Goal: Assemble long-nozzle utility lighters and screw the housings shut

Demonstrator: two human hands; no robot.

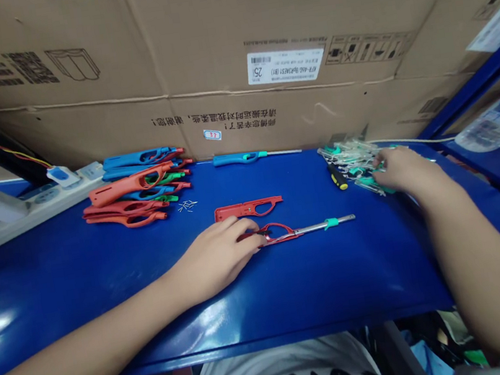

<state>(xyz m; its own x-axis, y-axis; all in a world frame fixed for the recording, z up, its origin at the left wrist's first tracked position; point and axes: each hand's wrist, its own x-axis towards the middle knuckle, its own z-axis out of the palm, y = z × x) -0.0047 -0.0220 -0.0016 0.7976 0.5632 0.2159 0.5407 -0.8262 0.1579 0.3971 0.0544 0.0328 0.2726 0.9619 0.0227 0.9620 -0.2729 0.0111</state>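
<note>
My left hand (222,251) is closed around the handle end of a red lighter shell half (287,232), which lies on the blue table. From it a metal tube (316,226) with a teal collar points right. Just behind lies another red shell half (244,209), its inside facing up. My right hand (407,170) reaches into a pile of clear and teal small parts (352,160) at the back right. Its fingers are curled at the pile's edge, and what they pinch is hidden. A black and yellow screwdriver (337,177) lies against the pile.
Red, blue and green lighter handles (132,189) are stacked at the back left, with small screws (187,206) beside them. A blue lighter (245,157) lies along the cardboard box (199,101). A power strip (57,191) runs along the left; a plastic bottle (493,120) is at right.
</note>
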